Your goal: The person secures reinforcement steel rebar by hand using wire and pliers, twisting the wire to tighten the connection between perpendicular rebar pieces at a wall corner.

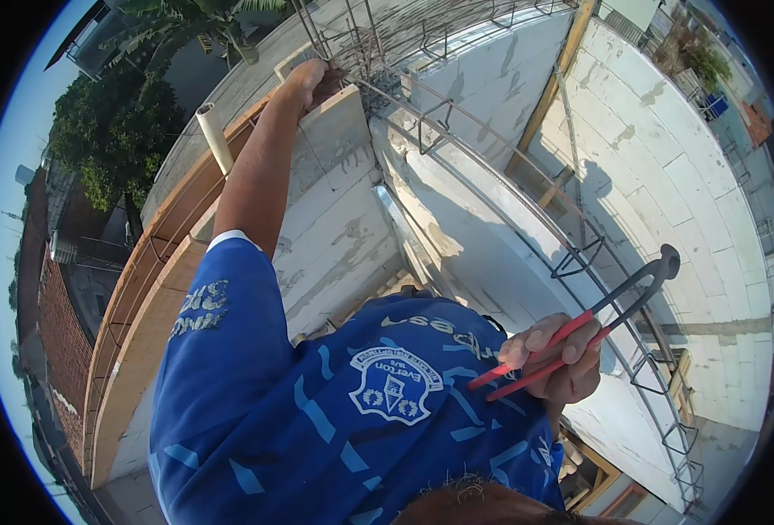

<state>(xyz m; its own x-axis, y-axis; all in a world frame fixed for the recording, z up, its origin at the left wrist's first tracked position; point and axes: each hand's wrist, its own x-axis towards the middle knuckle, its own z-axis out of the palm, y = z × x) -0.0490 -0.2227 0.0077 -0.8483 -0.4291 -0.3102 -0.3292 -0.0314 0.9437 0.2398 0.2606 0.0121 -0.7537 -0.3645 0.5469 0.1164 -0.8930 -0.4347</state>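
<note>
My right hand [555, 359] is closed around the red handles of a pair of end-cutting pincers [625, 293]. Their dark jaws point up and to the right, above a long rebar cage [545, 249]. My left arm stretches far out to the top of a wooden formwork board [339, 118]. There my left hand [313, 83] has its fingers curled down at the board's upper end, close to thin steel bars [365, 39]. What those fingers hold is hidden.
Pale block walls [667, 166] enclose a deep drop to the right. A timber formwork channel [164, 236] with rebar inside curves along the left, with a plastic pipe [214, 138] standing beside it. A wooden post [552, 83] leans at the far wall.
</note>
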